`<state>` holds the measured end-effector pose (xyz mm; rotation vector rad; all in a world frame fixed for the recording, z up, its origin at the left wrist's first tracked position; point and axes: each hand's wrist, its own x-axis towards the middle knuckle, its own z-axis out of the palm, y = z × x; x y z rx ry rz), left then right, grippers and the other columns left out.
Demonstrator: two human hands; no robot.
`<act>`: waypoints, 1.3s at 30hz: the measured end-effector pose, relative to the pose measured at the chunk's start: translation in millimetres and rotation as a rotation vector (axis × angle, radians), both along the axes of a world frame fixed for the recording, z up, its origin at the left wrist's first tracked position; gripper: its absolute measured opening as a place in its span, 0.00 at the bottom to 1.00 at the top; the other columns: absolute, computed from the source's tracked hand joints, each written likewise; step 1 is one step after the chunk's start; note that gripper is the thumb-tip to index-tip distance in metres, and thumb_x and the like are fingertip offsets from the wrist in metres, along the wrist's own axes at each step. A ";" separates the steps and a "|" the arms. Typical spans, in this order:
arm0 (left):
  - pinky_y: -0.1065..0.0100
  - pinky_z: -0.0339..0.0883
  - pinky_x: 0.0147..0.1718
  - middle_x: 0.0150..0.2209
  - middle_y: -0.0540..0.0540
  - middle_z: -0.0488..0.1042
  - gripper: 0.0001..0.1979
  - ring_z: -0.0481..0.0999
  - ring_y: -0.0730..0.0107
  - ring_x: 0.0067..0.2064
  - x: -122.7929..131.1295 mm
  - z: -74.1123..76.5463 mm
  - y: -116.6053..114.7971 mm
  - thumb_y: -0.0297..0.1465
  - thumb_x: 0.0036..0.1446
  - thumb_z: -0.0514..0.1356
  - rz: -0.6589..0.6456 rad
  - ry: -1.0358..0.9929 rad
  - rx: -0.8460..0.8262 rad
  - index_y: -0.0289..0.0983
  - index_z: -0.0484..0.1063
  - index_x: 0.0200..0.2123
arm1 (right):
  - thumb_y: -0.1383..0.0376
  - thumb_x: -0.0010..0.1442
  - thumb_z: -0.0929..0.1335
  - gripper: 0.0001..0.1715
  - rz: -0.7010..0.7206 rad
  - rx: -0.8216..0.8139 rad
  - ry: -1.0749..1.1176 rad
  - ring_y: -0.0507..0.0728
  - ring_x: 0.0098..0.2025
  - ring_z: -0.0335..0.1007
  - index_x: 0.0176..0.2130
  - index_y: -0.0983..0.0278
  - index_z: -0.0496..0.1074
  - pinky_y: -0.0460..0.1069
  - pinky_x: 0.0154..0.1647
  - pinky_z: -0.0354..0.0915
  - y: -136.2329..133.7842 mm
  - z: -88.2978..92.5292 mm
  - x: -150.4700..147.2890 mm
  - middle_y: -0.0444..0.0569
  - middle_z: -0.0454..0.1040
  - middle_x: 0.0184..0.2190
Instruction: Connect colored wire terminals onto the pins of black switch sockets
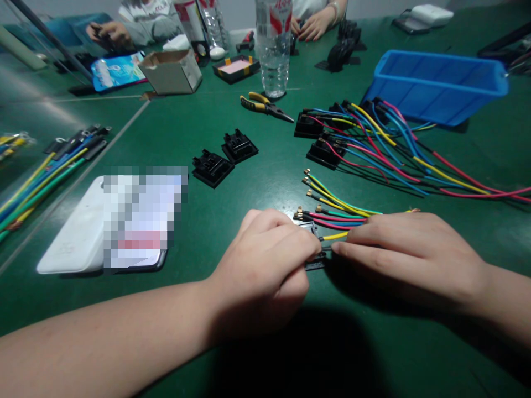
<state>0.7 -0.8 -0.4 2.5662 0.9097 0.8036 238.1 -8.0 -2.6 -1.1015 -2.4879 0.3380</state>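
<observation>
On the green bench (pixel 265 190), between the two hands, lies a mostly hidden black plastic part (pixel 316 264), likely light, stiff and best held by its edges. The left hand (pixel 271 254) pinches it; the right hand's (pixel 409 257) fingers lie together, their grip unclear. A yellow wire (pixel 335 236), probably flexible, runs sideways, its left end toward the part, whose long axis is hidden.

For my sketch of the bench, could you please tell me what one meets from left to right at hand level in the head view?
Multicoloured insulated wire bundle, flat white rectangular device, flat dark-edged phone, bare left hand, small black plastic part, bare right hand.
</observation>
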 end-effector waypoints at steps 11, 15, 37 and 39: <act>0.64 0.61 0.39 0.32 0.52 0.78 0.11 0.71 0.68 0.38 0.7 1.7 -0.4 0.17 0.52 0.54 0.001 0.022 -0.034 0.39 0.67 0.33 | 0.58 0.73 0.53 0.27 0.039 0.051 -0.040 0.51 0.29 0.71 0.37 0.61 0.76 0.48 0.28 0.58 1.0 0.1 1.2 0.47 0.79 0.32; 0.65 0.61 0.39 0.32 0.51 0.77 0.10 0.71 0.68 0.38 2.2 2.9 -0.9 0.17 0.54 0.53 0.026 0.022 -0.065 0.39 0.66 0.32 | 0.59 0.72 0.56 0.24 0.055 0.044 -0.057 0.52 0.29 0.71 0.39 0.61 0.76 0.48 0.28 0.58 1.2 -1.0 2.7 0.47 0.78 0.31; 0.64 0.59 0.38 0.33 0.52 0.79 0.09 0.72 0.69 0.37 -1.1 0.6 -0.4 0.19 0.56 0.54 -0.026 0.024 -0.006 0.38 0.69 0.33 | 0.59 0.72 0.56 0.22 0.094 0.084 -0.089 0.52 0.29 0.69 0.38 0.62 0.75 0.48 0.28 0.55 2.7 -3.4 3.2 0.45 0.76 0.30; 0.63 0.59 0.38 0.33 0.51 0.78 0.07 0.72 0.68 0.37 -1.7 3.6 -1.6 0.21 0.57 0.54 -0.027 0.055 -0.014 0.37 0.69 0.33 | 0.60 0.72 0.56 0.22 0.106 0.093 -0.099 0.52 0.29 0.70 0.39 0.62 0.75 0.48 0.28 0.55 2.9 -3.0 2.9 0.45 0.76 0.30</act>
